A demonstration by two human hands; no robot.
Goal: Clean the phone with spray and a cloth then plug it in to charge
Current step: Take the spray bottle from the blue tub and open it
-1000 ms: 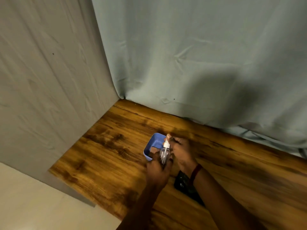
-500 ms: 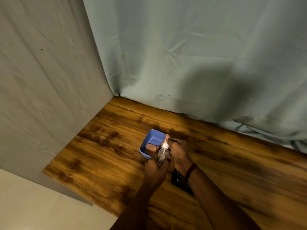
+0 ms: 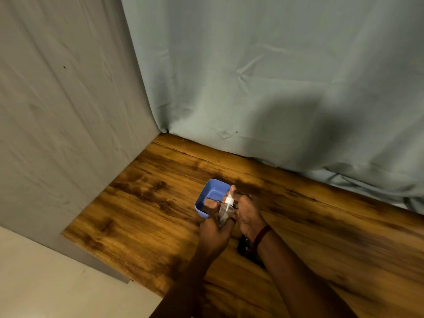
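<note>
A small clear spray bottle (image 3: 226,211) with a white nozzle is upright between both hands, just in front of a blue tray (image 3: 212,191). My left hand (image 3: 213,230) wraps around the bottle's body from below. My right hand (image 3: 246,213) pinches at the white nozzle, thumb raised beside it. A dark phone (image 3: 244,247) lies flat on the wooden table (image 3: 149,203) under my right wrist, mostly hidden by the forearm. No cloth or charging cable can be made out.
A grey-green curtain (image 3: 263,88) hangs along the table's back edge, bunching onto the table at the right. A pale fabric-covered wall (image 3: 57,111) borders the left side. The table's near-left edge drops to a light floor (image 3: 46,283).
The hands and the bottle stay together by the tray with hardly any shift. The camera view has drifted a little, so the scene sits slightly lower and left.
</note>
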